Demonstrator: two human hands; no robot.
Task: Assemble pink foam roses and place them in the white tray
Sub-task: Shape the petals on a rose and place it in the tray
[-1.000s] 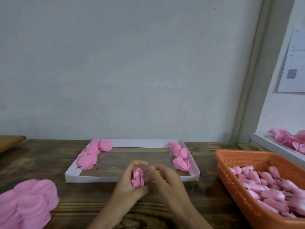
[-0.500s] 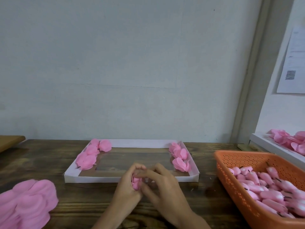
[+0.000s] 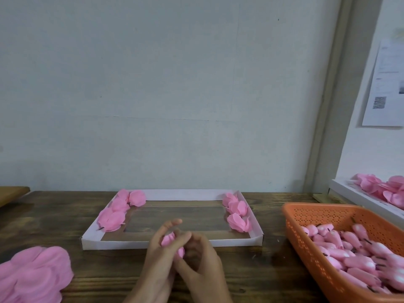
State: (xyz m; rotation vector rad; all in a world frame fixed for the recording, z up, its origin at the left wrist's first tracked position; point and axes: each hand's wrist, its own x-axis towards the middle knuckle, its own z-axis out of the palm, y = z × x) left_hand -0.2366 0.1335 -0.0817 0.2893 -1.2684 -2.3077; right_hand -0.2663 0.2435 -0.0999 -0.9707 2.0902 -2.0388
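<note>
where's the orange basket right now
In the head view the orange basket sits on the wooden table at the right edge, right of the white tray, holding pink buds.

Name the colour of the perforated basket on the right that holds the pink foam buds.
The basket is orange; it shows best in the head view.

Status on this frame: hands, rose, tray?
Left hand and right hand both grip the rose. Tray holds roses along both sides. Nothing blocking.
</note>
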